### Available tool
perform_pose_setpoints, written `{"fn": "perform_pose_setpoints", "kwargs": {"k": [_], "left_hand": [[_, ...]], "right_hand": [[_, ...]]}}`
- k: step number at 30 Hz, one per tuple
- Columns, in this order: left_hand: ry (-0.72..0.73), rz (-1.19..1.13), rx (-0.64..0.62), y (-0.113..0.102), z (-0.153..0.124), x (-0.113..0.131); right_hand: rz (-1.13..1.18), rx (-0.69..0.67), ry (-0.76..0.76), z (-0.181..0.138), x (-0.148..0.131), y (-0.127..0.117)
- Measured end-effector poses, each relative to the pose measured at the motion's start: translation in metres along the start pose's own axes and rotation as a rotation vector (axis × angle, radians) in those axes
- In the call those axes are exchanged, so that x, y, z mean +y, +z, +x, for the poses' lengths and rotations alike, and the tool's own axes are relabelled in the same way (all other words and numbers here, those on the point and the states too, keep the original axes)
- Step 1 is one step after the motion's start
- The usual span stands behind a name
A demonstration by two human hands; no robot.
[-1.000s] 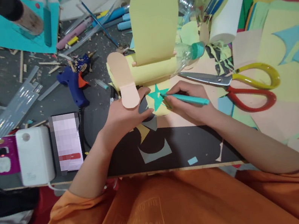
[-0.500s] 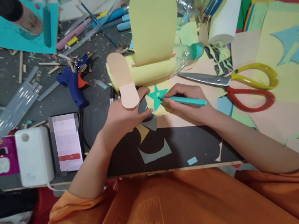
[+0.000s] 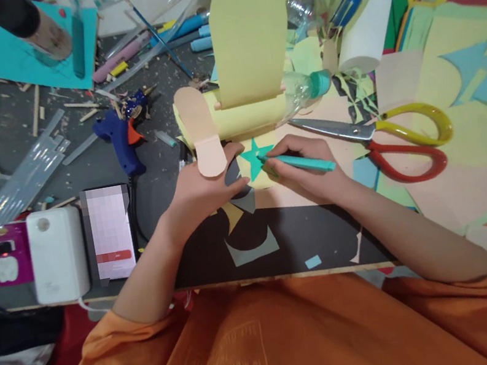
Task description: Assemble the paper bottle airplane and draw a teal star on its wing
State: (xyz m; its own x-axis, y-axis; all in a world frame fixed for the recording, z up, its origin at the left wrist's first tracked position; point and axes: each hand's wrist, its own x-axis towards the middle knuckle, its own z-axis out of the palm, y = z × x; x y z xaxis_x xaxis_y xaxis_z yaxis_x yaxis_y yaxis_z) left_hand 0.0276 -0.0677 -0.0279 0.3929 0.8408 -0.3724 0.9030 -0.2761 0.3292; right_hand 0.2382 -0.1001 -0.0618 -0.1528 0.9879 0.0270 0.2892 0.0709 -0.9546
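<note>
My right hand (image 3: 308, 162) grips a turquoise marker (image 3: 305, 162), its tip on a green star (image 3: 255, 162) on a yellow piece of paper (image 3: 266, 177). A small pale patch shows inside the star. To the left of it rests my left hand (image 3: 206, 182), thumb and forefinger apart at the paper's left edge; its other fingers are partly hidden. A peach rounded paper strip (image 3: 210, 156) overlaps the back of that hand. Behind both hands lies a plastic bottle (image 3: 303, 93) wrapped in yellow paper, with a large rounded yellow flap (image 3: 250, 38) standing up from it.
Large scissors (image 3: 368, 129) with yellow and red handles lie right of my right hand. A blue glue gun (image 3: 122, 142), a phone (image 3: 111, 229) and a white power adapter (image 3: 58, 257) are on the left. Paper scraps (image 3: 254, 248) lie near the table's front edge.
</note>
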Motion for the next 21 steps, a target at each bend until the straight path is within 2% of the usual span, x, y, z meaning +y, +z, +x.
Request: {"fn": "perform_pose_setpoints", "kwargs": {"k": [21], "left_hand": [[0.002,-0.013,-0.007,-0.0023,-0.0008,0.002]], "right_hand": [[0.002,0.03,-0.003,-0.0001,0.0008,0.0002]]}}
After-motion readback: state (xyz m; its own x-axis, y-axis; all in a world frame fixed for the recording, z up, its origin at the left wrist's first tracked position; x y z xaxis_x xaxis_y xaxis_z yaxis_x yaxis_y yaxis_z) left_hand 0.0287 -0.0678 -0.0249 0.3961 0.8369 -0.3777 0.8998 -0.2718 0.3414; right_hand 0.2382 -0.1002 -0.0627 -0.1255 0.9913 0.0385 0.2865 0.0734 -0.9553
